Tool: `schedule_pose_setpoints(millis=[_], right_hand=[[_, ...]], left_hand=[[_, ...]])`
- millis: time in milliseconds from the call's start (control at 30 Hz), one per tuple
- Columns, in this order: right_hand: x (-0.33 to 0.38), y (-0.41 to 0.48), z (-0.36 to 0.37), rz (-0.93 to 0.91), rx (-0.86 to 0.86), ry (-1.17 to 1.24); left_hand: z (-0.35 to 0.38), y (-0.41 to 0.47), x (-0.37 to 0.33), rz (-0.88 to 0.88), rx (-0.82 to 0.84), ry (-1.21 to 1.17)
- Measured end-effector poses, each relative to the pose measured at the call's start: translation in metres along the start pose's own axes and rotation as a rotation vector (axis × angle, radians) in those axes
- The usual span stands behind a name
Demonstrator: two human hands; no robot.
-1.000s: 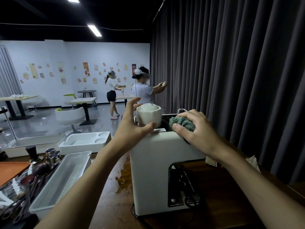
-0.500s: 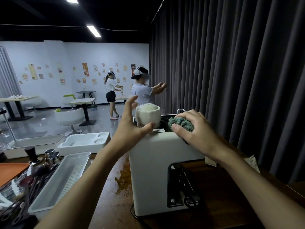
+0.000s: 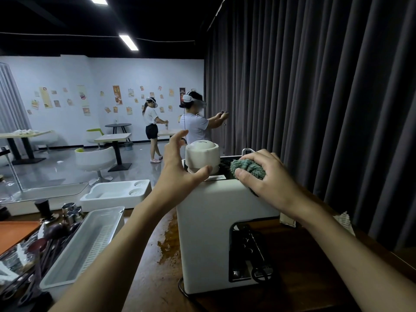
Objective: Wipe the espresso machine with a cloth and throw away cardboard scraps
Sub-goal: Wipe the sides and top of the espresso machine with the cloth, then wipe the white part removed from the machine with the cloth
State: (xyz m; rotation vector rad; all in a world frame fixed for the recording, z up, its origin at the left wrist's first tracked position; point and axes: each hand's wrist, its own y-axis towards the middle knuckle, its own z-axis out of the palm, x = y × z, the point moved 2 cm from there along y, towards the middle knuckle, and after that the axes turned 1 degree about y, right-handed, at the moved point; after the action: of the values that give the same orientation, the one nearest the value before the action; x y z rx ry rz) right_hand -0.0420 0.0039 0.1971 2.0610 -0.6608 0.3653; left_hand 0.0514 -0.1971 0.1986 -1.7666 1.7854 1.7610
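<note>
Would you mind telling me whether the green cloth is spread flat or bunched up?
Bunched up: the cloth is a wad under the right hand on the machine.

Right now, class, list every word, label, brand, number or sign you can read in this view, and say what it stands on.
No text can be read.
Cup: faint mark on its upturned base, too small.
Espresso machine: small label strip on its top edge, blurred.
Wall posters: print too small.
Paper scraps behind the machine: faint print, unreadable.
</note>
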Motion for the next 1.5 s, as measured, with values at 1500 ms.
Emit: schedule_pose_setpoints(millis=[1500], right_hand=[[0.029,-0.124,-0.11,0.005,-0.332,0.219]], left_hand=[[0.114,-0.108,-0.097,0.136,0.339,-0.33]])
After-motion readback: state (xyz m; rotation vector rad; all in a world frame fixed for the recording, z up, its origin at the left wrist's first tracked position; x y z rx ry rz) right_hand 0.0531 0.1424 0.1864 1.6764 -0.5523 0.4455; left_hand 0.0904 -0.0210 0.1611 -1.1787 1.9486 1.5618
